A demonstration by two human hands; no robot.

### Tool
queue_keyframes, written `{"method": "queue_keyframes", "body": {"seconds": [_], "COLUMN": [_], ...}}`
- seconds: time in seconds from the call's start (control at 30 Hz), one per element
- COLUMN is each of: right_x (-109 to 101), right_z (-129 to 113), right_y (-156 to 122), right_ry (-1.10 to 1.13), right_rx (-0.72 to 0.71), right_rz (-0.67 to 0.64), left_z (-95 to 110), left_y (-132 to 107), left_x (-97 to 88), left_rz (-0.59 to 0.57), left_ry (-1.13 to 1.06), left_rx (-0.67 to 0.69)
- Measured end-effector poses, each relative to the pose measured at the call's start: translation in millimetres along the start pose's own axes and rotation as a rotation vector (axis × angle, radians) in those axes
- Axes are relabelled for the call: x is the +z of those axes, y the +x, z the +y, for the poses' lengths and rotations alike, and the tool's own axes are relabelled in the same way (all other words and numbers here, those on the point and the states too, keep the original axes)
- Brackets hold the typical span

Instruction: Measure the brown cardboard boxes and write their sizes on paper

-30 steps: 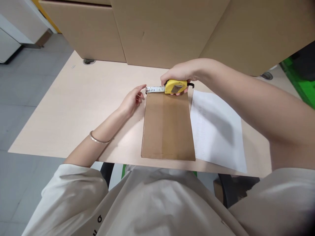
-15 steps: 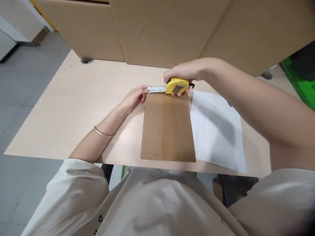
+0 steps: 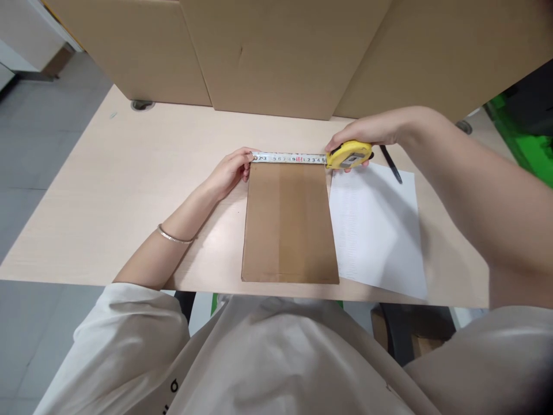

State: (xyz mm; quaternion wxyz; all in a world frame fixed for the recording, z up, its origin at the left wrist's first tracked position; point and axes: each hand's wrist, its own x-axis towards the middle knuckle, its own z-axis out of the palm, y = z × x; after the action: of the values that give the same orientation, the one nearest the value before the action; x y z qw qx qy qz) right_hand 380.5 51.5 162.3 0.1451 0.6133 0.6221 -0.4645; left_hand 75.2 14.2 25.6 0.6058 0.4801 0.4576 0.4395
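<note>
A flat brown cardboard piece (image 3: 289, 225) lies on the table in front of me. Along its far edge stretches the white blade of a tape measure (image 3: 349, 154) with a yellow case. My left hand (image 3: 233, 170) pinches the blade's end at the cardboard's far left corner. Wrapped round the yellow case, my right hand (image 3: 367, 132) is just past the far right corner. The blade runs straight between both hands, with black numbers and a red mark on it. Some fingers of the right hand are hidden behind the case.
A printed paper sheet (image 3: 380, 230) lies right of the cardboard, a black pen (image 3: 391, 164) across its far edge. Large cardboard boxes (image 3: 276, 57) stand along the back of the pale table (image 3: 142, 190). A cable hole (image 3: 142, 105) is at the back left.
My right hand has moved right with the case, drawing out more blade across the cardboard's far edge. The left hand still holds the blade's end. The pen now shows more fully.
</note>
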Motion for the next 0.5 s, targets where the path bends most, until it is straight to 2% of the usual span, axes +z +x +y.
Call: {"method": "queue_keyframes", "body": {"seconds": [0.27,0.5], "right_x": [-8.7,-3.2], "right_z": [-4.6,-0.4], "right_y": [20.6,9.1], "right_ry": [-0.122,-0.106], "right_rx": [-0.022,-0.04], "right_rz": [-0.068,-0.001], "left_z": [0.1,-1.2], "left_y": [-1.2,-1.3], "left_x": [-1.8,4.8], "left_rz": [-0.011,0.003], "left_ry": [-0.019,0.017], "left_rx": [-0.001,0.008]}}
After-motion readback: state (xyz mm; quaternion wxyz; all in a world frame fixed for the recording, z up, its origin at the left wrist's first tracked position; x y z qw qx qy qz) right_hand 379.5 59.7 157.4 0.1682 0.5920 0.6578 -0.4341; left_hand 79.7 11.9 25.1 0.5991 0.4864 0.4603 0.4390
